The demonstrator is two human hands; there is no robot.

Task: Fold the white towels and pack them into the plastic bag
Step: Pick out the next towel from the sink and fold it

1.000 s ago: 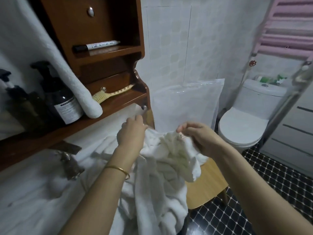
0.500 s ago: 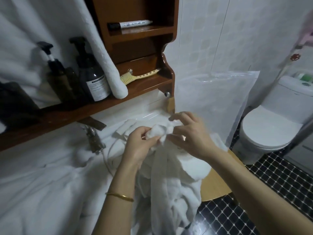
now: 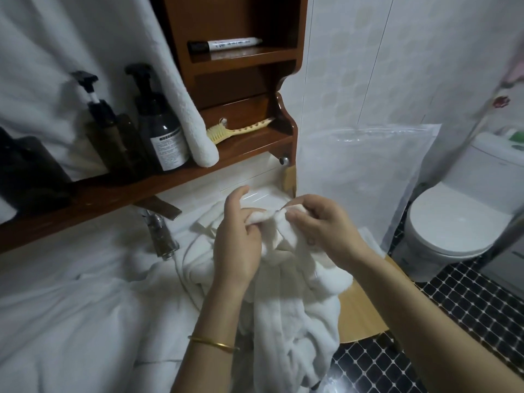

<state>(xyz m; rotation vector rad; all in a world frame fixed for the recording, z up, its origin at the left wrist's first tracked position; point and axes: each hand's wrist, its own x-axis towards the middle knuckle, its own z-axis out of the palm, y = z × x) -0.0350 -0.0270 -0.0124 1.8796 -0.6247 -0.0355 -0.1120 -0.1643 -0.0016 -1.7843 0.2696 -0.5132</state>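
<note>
Both hands meet just above the worktop [image 3: 262,195], close together on one white towel [image 3: 295,336]. The left hand [image 3: 238,251], a thin gold bangle [image 3: 212,344] on its wrist, has its fingers curled round a bunched fold, thumb raised; that grip is closed on the cloth. The right hand [image 3: 323,234] pinches the towel's edge between thumb and fingertips, a tight grip as well. The rest of the towel hangs crumpled below the hands, falling past the edge of a pale wooden stool [image 3: 360,316]. The bag [image 3: 368,171] stands upright against the tiled wall, just right of the hands, between the wooden shelf [image 3: 119,191] and the toilet [image 3: 453,222]; I cannot tell what is in it. More white cloth [image 3: 71,321] lies spread over the worktop to the left, around the tap [image 3: 160,236]. On the shelf stand two dark pump bottles [image 3: 161,131], a yellow brush [image 3: 235,131] and the end of a hanging towel [image 3: 184,109]; a marker [image 3: 226,44] lies one level up.
</note>
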